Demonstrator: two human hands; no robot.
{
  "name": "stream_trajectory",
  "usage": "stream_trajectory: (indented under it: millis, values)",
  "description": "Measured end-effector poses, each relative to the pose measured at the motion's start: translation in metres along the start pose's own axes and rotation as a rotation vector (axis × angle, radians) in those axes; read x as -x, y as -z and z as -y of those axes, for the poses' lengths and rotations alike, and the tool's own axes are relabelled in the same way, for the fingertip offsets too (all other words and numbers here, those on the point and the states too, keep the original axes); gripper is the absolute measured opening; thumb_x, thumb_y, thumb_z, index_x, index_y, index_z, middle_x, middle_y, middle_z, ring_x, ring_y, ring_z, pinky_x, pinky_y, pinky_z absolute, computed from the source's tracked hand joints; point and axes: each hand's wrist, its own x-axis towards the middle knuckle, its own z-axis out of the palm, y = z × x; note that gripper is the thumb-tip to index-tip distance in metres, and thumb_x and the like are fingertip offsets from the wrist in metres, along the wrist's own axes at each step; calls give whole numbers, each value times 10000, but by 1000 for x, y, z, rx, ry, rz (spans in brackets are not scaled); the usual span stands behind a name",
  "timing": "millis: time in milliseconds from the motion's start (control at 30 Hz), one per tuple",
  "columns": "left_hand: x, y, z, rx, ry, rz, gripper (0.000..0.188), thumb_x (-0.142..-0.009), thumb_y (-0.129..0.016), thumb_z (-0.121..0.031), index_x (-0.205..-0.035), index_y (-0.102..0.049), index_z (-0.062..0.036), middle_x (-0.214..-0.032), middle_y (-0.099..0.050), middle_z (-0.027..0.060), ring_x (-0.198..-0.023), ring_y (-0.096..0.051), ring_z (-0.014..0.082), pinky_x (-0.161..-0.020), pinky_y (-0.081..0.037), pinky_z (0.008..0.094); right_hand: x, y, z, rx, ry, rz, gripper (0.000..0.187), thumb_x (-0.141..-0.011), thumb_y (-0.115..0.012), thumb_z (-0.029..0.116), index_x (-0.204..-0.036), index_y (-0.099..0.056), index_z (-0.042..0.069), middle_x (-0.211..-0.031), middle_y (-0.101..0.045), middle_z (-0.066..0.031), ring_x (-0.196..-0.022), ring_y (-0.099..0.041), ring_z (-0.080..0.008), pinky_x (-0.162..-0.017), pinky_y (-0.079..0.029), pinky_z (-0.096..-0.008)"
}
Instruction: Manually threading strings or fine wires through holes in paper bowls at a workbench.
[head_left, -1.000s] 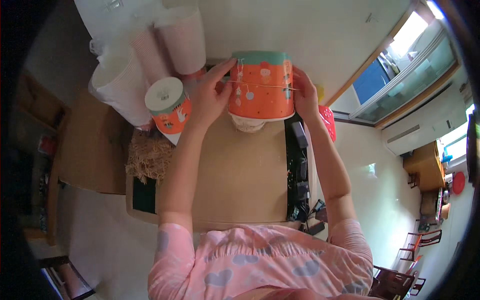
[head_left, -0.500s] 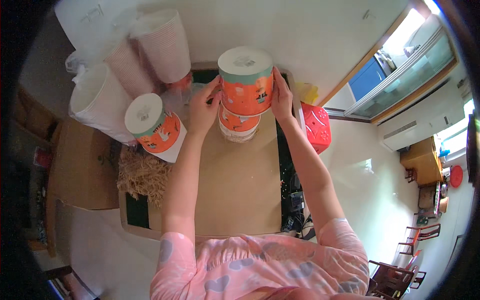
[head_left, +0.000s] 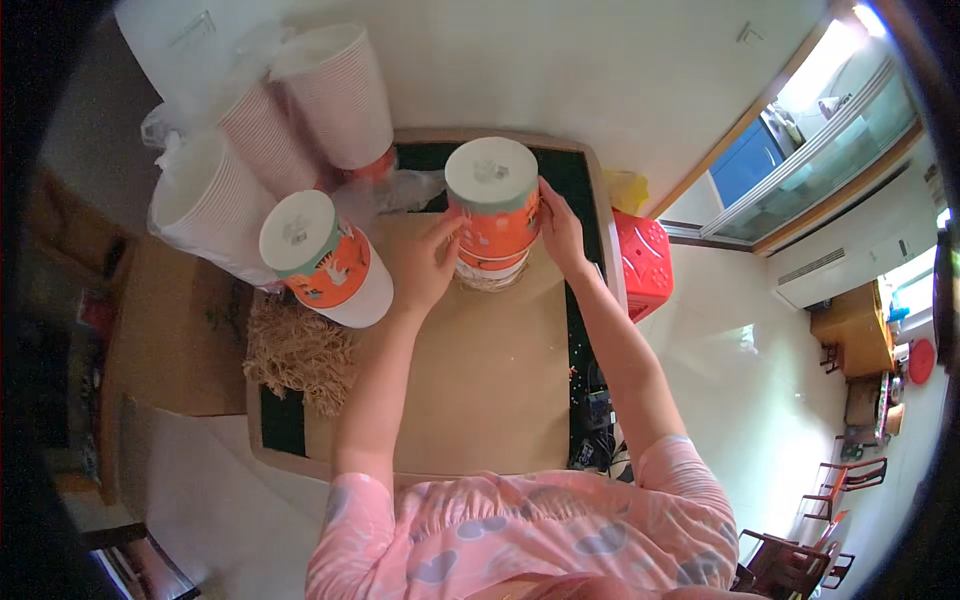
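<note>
Orange cup (head_left: 500, 230), 1: upturned, over the cardboard sheet's (head_left: 480, 390) far end. My left hand (head_left: 430, 258) and right hand (head_left: 562, 232), 1 per side: fingers closed against it, presumably to steady it evenly. 2nd cup (head_left: 332, 274), base up, sheet's left side, probably parked clear. Tan fibre heap (head_left: 297, 350), 1: same side, nearer me.

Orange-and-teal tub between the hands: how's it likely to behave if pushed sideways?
The upper tub probably won't roll, since it stands base-up. It sits over a lower orange tub, so that one may catch it or shift along with it. Its smooth-looking printed side could be slightly slippery.
</note>
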Motion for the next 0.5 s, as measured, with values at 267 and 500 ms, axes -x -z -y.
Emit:
stream_trajectory:
  millis: [267,500]
  values:
    - [47,122,-3,-372,-10,-528,265,-858,-523,-29,-1121,-550,-9,-1112,-561,141,-927,-560,266,-825,-450,350,133,12,-32,170,-119,81,377,-766,-522,-34,-1120,-558,91,-998,-577,-157,-966,-536,-340,-835,-451,-380]
    - [99,157,113,76,528,-627,470,-972,-373,-288,-1300,-389,49,-1334,-421,165,-1209,-431,256,-969,-370,333,80,-79,95,-323,-307,480,439,-767,-498,-92,-1180,-517,56,-1208,-510,-121,-1141,-478,-240,-936,-409,-324]
